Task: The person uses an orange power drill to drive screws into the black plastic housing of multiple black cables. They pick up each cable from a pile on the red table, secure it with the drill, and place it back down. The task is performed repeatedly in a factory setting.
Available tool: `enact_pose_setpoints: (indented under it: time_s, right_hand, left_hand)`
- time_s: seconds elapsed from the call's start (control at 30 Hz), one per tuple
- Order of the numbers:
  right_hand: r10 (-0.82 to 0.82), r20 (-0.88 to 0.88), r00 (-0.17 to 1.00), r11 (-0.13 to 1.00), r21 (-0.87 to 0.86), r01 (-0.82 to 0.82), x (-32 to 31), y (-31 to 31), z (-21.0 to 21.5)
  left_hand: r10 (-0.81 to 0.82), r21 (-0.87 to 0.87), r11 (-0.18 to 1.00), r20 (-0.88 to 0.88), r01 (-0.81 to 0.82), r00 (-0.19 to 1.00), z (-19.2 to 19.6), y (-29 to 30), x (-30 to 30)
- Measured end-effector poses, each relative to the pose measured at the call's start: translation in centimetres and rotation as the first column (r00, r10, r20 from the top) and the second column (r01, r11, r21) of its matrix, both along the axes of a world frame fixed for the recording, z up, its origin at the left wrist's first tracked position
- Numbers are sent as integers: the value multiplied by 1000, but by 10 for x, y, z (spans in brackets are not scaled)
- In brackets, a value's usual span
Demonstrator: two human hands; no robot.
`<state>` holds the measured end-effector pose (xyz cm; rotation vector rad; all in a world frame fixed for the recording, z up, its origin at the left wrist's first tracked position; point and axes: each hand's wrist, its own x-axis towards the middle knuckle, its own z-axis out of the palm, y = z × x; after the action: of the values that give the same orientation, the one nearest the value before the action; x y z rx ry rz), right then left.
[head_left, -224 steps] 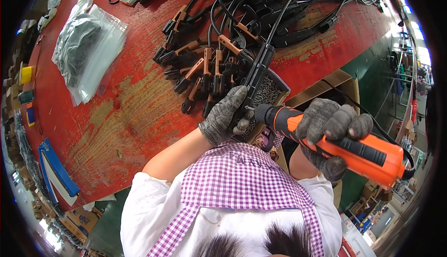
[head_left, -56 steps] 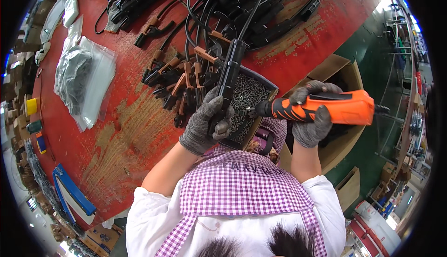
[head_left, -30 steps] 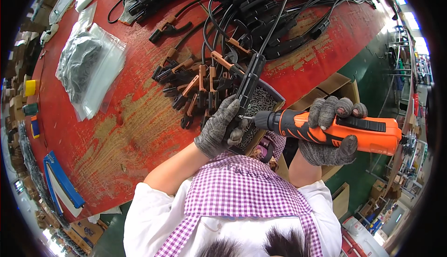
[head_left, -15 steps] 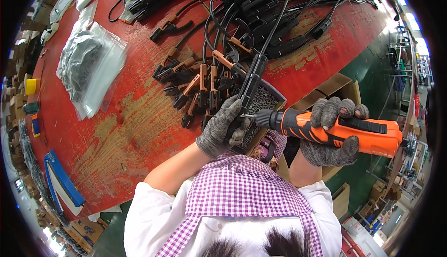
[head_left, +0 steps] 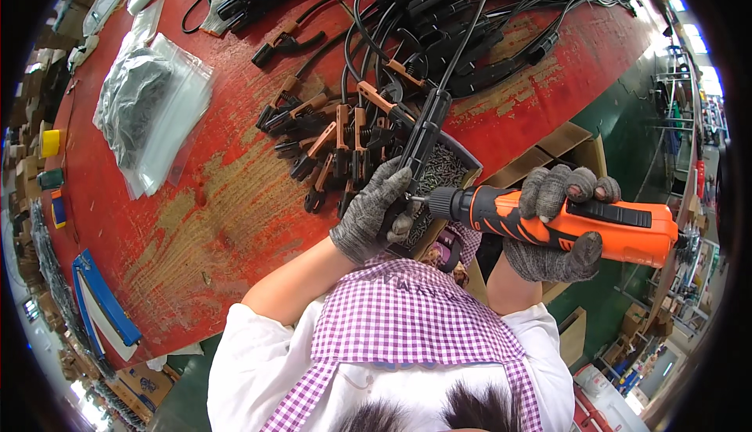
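Observation:
My gloved left hand (head_left: 373, 216) is closed round the black handle of an electrode holder (head_left: 424, 136), a long tube whose cable runs up and away from me. In my gloved right hand (head_left: 560, 216) is an orange and black electric screwdriver (head_left: 501, 211), gripped along its body. Its bit meets the side of the handle just beside my left fingers; a screw at the tip is too small to make out. Partly behind the handle, a bin of screws (head_left: 440, 167) stands at the table's near edge. More electrode holders (head_left: 341, 136) with copper-coloured jaws lie piled left of it.
The worn red table (head_left: 235, 220) bears a bundle of black cables and handles (head_left: 439, 9) at the far side. Clear plastic bags (head_left: 157, 119) lie left, a blue tray-like piece (head_left: 108, 303) at the near left edge. Cardboard boxes (head_left: 560, 146) stand right, below the table edge.
Almost nothing differs. Both hands keep their grips, and the screwdriver bit stays against the handle with only a very slight shift.

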<state>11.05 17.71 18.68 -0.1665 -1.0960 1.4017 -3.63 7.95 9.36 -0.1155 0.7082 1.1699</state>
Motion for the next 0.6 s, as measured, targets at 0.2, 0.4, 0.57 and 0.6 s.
enact_pose_setpoints:
  time_s: [0.2, 0.4, 0.57, 0.6]
  right_hand:
    - [-27, -28, 999, 1000, -1, 27, 0, 0, 0]
    - [-23, 6, 1000, 1000, -3, 23, 1, 1, -1]
    - [93, 44, 995, 994, 58, -95, -2, 4, 4]
    - [175, 17, 984, 976, 129, -176, -4, 9, 2]
  left_hand:
    - [3, 8, 1000, 13, -3, 1000, -1, 0, 1]
    - [11, -43, 999, 27, -10, 1000, -1, 0, 2]
    - [17, -79, 997, -17, -18, 1000, -3, 1, 6]
    - [18, -74, 997, -41, -21, 999, -3, 1, 6]
